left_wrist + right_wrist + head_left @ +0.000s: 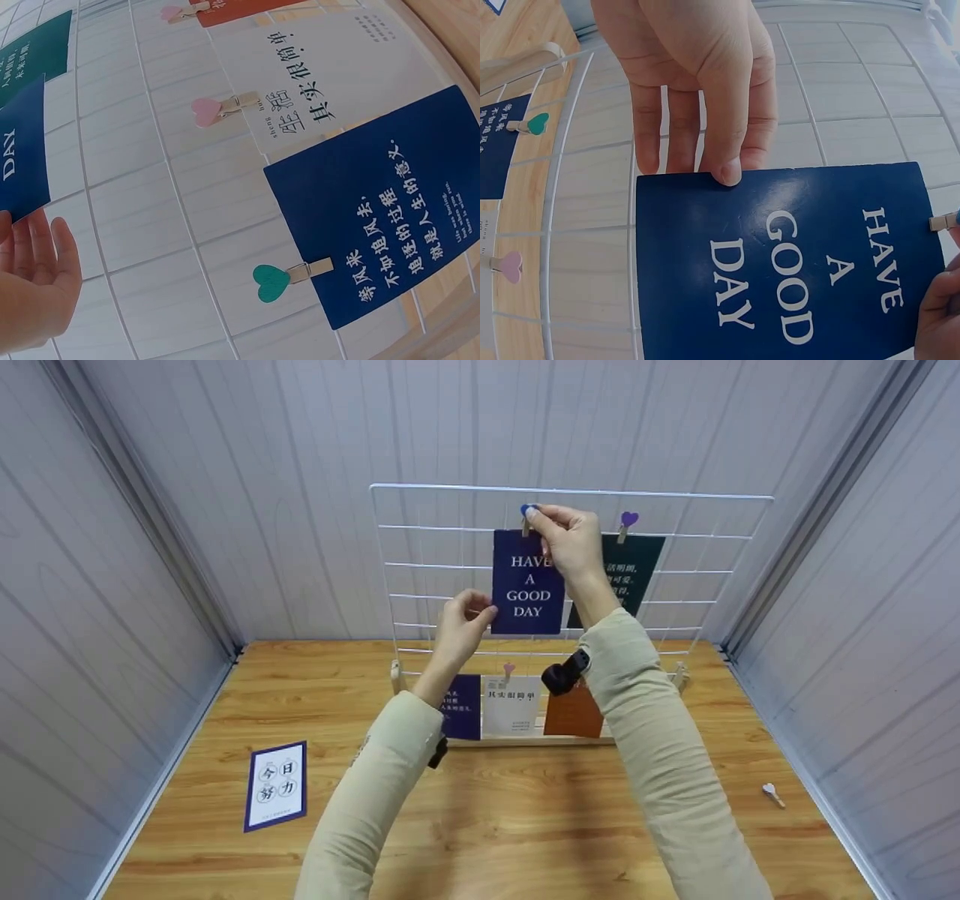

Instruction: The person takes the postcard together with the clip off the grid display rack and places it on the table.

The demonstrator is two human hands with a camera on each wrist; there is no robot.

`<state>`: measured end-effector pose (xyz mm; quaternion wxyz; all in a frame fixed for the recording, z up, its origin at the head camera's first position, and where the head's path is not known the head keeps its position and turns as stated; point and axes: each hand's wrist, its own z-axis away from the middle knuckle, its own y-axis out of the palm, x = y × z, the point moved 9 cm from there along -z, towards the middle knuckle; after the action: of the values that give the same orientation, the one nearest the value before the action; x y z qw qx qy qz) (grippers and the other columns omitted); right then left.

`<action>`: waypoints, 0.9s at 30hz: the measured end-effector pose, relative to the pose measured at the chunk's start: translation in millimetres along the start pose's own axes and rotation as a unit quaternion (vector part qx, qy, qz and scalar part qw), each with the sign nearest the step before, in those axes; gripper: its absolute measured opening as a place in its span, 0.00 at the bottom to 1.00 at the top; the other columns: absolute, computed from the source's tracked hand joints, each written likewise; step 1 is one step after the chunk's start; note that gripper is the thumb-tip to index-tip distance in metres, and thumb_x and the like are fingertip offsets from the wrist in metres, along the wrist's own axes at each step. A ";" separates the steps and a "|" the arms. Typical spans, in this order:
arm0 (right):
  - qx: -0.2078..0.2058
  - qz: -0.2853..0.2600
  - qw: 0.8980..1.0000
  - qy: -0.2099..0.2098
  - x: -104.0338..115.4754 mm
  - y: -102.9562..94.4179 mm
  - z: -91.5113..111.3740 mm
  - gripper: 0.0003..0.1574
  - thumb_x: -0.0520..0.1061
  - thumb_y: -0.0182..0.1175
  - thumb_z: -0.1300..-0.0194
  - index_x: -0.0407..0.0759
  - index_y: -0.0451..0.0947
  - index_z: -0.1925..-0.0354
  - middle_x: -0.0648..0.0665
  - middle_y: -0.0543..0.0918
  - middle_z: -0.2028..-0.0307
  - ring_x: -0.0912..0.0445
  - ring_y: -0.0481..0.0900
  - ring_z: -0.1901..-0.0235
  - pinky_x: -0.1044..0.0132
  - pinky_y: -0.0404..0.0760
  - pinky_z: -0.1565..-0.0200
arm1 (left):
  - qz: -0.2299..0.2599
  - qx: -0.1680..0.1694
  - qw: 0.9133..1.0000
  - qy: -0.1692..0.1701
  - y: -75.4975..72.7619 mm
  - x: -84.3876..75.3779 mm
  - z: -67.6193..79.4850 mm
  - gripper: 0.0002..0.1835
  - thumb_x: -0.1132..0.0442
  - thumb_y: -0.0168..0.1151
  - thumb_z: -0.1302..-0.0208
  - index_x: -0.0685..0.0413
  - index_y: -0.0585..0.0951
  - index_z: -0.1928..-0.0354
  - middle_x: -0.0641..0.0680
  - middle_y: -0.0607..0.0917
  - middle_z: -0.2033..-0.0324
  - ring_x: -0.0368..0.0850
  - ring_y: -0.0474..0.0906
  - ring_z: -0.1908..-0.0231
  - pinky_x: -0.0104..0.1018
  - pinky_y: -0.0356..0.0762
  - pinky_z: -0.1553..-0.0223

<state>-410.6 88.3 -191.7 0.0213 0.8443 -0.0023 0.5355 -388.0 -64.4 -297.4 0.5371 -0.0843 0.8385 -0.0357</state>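
A dark blue card (528,585) reading "HAVE A GOOD DAY" is upright against the upper part of a white wire grid (435,564). My right hand (574,540) pinches a small wooden clothespin with a blue heart (528,510) at the card's top edge. At the card's left edge, my left hand (459,626) pinches it; in the right wrist view the thumb lies on the front and the other fingers reach behind. Just right of it, a dark green card (646,566) hangs from a purple-heart clothespin (628,523), partly hidden by my right hand and forearm.
Low on the grid hang another blue card (375,210) with a green-heart clothespin (271,283), a white card (512,709) and an orange card (570,716). On the wooden table lie a blue-bordered card (276,786) at left and a white-heart clothespin (772,795) at right.
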 end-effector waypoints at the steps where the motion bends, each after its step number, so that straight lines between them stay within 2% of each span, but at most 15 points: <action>1: -0.004 -0.004 1.000 0.001 0.5 -0.5 -0.2 0.08 0.39 0.59 0.43 0.34 0.80 0.67 0.47 0.71 0.84 0.63 0.61 0.90 0.75 0.58 0.88 | 0.001 0.001 1.000 0.000 0.2 0.0 -0.2 0.04 0.73 0.57 0.45 0.67 0.75 0.67 0.54 0.78 0.73 0.43 0.74 0.73 0.28 0.72 0.71; 5: -0.009 -0.015 1.000 -0.002 3.4 -1.5 -0.7 0.07 0.38 0.60 0.44 0.34 0.80 0.67 0.46 0.73 0.82 0.62 0.61 0.89 0.74 0.58 0.86 | -0.002 0.006 1.000 0.003 0.3 -0.3 -0.9 0.04 0.73 0.57 0.45 0.67 0.75 0.67 0.55 0.78 0.72 0.45 0.75 0.72 0.29 0.72 0.70; 13: 0.020 0.023 0.999 -0.011 5.7 5.3 4.5 0.09 0.40 0.58 0.42 0.34 0.79 0.66 0.48 0.68 0.85 0.61 0.61 0.88 0.73 0.58 0.86 | -0.013 0.000 1.000 0.009 -5.7 1.2 1.8 0.04 0.73 0.57 0.46 0.67 0.76 0.67 0.56 0.78 0.72 0.46 0.75 0.71 0.30 0.72 0.67; 21: 0.048 -0.002 0.999 -0.017 11.0 8.3 13.7 0.11 0.41 0.57 0.41 0.34 0.78 0.62 0.48 0.68 0.84 0.61 0.61 0.88 0.73 0.59 0.86 | -0.008 0.004 1.000 0.006 -11.1 0.1 7.0 0.04 0.72 0.57 0.45 0.66 0.76 0.66 0.55 0.78 0.71 0.45 0.74 0.70 0.31 0.73 0.66; 27: 0.066 0.001 0.997 -0.047 15.4 5.4 19.2 0.11 0.40 0.56 0.40 0.34 0.78 0.61 0.47 0.68 0.85 0.61 0.62 0.88 0.73 0.61 0.86 | -0.010 0.002 1.000 0.027 -16.9 -4.5 12.1 0.04 0.72 0.57 0.45 0.65 0.76 0.67 0.54 0.79 0.72 0.44 0.75 0.71 0.31 0.73 0.68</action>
<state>-386.8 82.5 -185.7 -0.0347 0.8679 0.0311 0.4945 -373.4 -79.9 -295.9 0.5142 -0.0908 0.8517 -0.0448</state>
